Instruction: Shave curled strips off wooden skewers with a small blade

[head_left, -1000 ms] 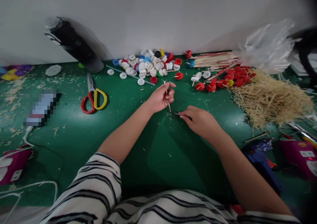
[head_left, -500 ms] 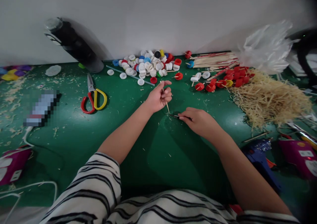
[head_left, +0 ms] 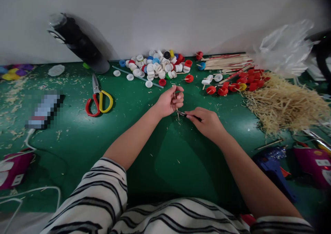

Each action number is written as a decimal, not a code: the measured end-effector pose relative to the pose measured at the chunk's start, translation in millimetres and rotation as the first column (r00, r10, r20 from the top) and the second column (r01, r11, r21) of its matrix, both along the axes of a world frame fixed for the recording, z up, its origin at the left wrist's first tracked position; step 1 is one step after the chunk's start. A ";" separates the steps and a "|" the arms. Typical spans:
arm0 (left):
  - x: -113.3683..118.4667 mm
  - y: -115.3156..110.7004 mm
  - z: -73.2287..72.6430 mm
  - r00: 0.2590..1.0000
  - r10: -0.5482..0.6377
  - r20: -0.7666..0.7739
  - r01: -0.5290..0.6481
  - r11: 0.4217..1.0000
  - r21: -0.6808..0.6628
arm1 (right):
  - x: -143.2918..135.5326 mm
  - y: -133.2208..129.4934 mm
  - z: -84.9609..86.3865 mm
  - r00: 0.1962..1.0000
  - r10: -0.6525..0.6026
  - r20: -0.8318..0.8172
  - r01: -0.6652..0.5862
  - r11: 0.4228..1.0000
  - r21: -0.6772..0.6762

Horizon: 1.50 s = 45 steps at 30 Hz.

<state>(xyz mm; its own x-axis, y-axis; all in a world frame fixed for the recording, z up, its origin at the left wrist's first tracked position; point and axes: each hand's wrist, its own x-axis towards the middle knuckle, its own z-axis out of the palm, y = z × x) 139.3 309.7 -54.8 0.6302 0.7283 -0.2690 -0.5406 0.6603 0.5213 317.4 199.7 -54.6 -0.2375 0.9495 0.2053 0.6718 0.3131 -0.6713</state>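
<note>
My left hand (head_left: 169, 100) is closed around a thin wooden stick (head_left: 178, 114), whose lower end points down toward the table. In my right hand (head_left: 205, 121) is a small dark-handled knife (head_left: 182, 113), pinched between thumb and fingers. Its blade lies against the stick just below my left fingers. Small wood shavings lie on the green table (head_left: 165, 151) beneath the stick. Beyond my left hand is a heap of plastic bottle caps (head_left: 157, 67), mostly white, with red, blue and yellow ones among them.
Left of my hands lie red-and-yellow-handled scissors (head_left: 99, 98), a phone (head_left: 45, 110) and a black bottle (head_left: 80, 42). To the right are a bundle of sticks (head_left: 227, 61), red caps on sticks (head_left: 222, 90), shredded straw (head_left: 287, 104) and a blue glue gun (head_left: 275, 168).
My right hand has moved up and closer to my left hand, bringing the knife blade from the stick's lower tip to higher along it. The view has shifted slightly.
</note>
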 end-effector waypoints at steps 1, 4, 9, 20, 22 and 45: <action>0.1 -0.2 0.0 1.000 -0.001 -0.003 0.001 1.000 0.006 | -0.9 0.6 -0.9 1.000 0.005 0.014 -0.005 1.000 -0.002; 0.2 -1.1 -0.6 1.000 -0.013 -0.016 0.013 0.999 0.041 | -1.0 1.9 -1.8 0.998 0.020 0.056 -0.018 0.999 -0.032; -0.2 -2.5 -2.0 1.000 -0.017 -0.025 0.019 0.997 0.078 | 0.6 2.9 -0.3 0.995 0.060 0.078 -0.055 0.996 -0.066; 0.3 -1.2 -0.8 1.000 0.007 -0.018 -0.006 0.999 0.037 | 2.9 3.9 0.4 0.990 0.098 0.098 -0.089 0.992 -0.094; -1.0 1.3 -0.3 0.999 0.040 0.005 -0.040 0.999 0.000 | 1.8 0.7 1.8 0.981 0.122 0.150 -0.104 0.987 -0.123; -2.4 2.9 0.4 1.000 0.005 -0.012 -0.004 0.999 0.054 | 3.5 4.6 -5.9 0.992 0.078 0.097 -0.081 0.996 0.031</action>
<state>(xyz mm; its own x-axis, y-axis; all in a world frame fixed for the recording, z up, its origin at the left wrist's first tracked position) 136.9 312.6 -54.4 0.6237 0.7449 -0.2368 -0.5370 0.6285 0.5627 320.9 204.3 -60.5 -0.3319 0.9195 0.2106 0.7044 0.3901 -0.5930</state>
